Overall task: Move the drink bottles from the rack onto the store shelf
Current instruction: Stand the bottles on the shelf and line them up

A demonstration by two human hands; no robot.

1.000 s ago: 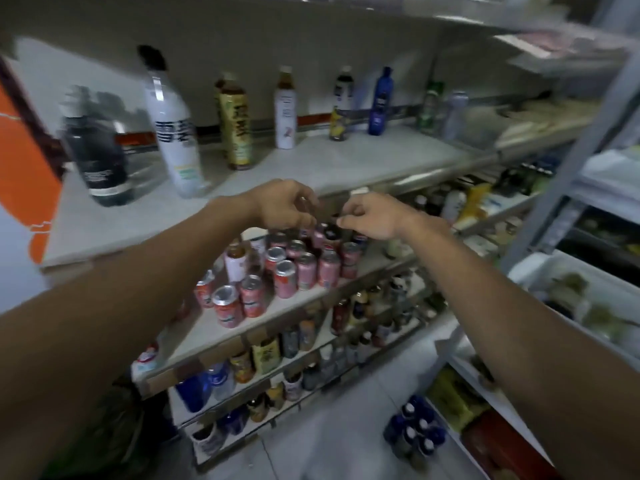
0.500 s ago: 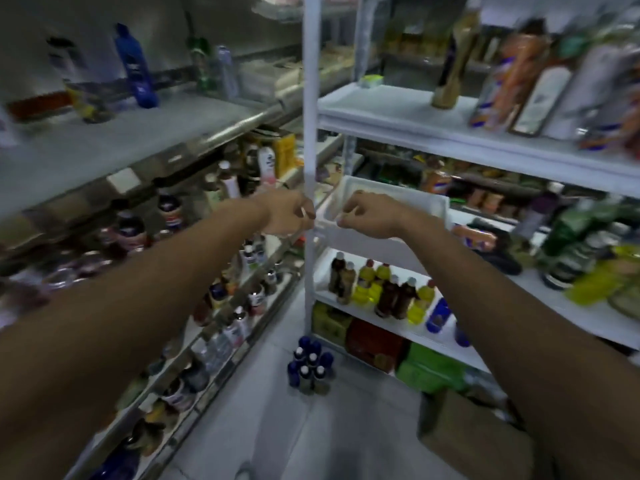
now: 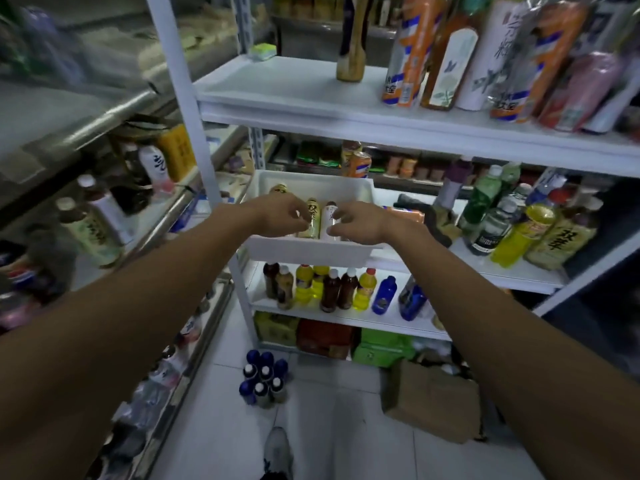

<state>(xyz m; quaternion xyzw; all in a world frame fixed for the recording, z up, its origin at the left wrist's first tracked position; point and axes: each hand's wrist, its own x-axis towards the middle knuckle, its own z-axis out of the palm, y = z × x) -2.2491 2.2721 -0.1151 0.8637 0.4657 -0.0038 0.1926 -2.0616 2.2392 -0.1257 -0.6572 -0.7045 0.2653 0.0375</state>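
Now I face the white rack (image 3: pixel 311 95); its white bin (image 3: pixel 313 252) holds the bottles (image 3: pixel 313 216) lying side by side. My left hand (image 3: pixel 277 216) and right hand (image 3: pixel 356 221) hover over them, fingers loosely curled, gripping nothing. I'd close each hand round one bottle's middle and lift straight up, clear of the rim.

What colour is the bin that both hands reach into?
White. The bin shows best in the head view, the only one.
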